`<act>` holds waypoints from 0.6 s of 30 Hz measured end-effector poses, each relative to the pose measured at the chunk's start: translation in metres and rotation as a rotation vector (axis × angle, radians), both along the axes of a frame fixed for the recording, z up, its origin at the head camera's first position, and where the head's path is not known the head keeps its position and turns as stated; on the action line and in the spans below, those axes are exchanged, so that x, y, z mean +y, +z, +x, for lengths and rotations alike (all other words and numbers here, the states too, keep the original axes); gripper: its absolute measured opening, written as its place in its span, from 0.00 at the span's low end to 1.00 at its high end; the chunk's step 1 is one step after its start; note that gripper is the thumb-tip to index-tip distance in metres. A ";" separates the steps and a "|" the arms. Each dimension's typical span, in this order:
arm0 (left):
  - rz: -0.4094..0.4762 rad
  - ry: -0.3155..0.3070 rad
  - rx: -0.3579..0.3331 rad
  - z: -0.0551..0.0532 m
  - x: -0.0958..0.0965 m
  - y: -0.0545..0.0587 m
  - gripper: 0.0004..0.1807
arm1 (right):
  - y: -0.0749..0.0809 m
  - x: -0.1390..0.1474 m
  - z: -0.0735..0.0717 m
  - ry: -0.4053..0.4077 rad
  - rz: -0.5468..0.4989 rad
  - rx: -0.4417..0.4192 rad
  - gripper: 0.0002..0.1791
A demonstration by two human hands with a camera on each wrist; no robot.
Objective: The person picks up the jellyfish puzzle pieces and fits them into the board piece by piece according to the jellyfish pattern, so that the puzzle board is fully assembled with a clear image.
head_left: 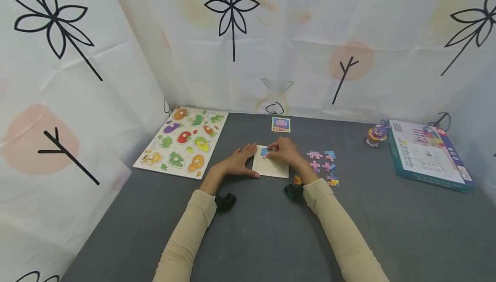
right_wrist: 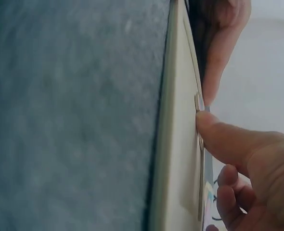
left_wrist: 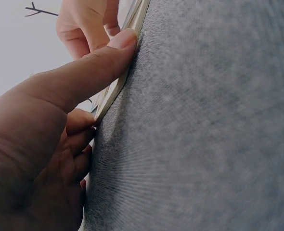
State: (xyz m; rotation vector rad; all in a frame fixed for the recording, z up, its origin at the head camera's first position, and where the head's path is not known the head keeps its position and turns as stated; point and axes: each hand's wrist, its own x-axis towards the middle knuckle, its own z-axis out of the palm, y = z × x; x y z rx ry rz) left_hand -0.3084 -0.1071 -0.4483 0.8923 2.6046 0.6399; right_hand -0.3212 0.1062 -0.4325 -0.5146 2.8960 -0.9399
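Observation:
A small pale wooden puzzle tray (head_left: pixel 273 171) lies flat between the two hands. Blue puzzle pieces (head_left: pixel 264 151) sit in its upper left part. My left hand (head_left: pixel 239 162) holds the tray at its left side, thumb along the near edge and fingers toward the far corner. In the left wrist view, the thumb (left_wrist: pixel 106 60) lies against the tray's edge. The right hand (head_left: pixel 286 151) reaches over the tray and pinches a puzzle piece at the blue patch. Its thumb (right_wrist: pixel 216 132) presses on that piece in the right wrist view; the hand hides part of it.
Several loose puzzle pieces (head_left: pixel 314 166) lie right of the tray, partly behind the right forearm. A small picture card (head_left: pixel 280 124) lies beyond it. Left is a vegetable picture board (head_left: pixel 186 142); far right are a purple figurine (head_left: pixel 376 134) and a flat box (head_left: pixel 428 155).

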 end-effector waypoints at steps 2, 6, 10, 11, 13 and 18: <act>0.002 -0.004 0.000 0.000 0.001 0.000 0.53 | -0.003 -0.002 0.000 -0.015 -0.031 0.004 0.17; -0.010 -0.008 -0.009 -0.001 0.002 -0.001 0.53 | -0.006 -0.003 0.001 -0.044 -0.059 0.017 0.15; -0.008 -0.011 -0.012 -0.001 0.002 -0.002 0.53 | -0.008 -0.005 0.001 -0.065 -0.067 0.016 0.15; -0.006 -0.013 -0.012 -0.002 0.002 -0.002 0.53 | -0.008 -0.006 0.001 -0.066 -0.067 0.016 0.15; -0.010 -0.014 -0.011 -0.002 0.002 -0.002 0.53 | -0.009 -0.006 0.000 -0.068 -0.067 0.014 0.15; -0.015 -0.007 -0.006 -0.002 0.001 -0.001 0.53 | -0.008 -0.007 -0.003 -0.068 -0.066 0.012 0.16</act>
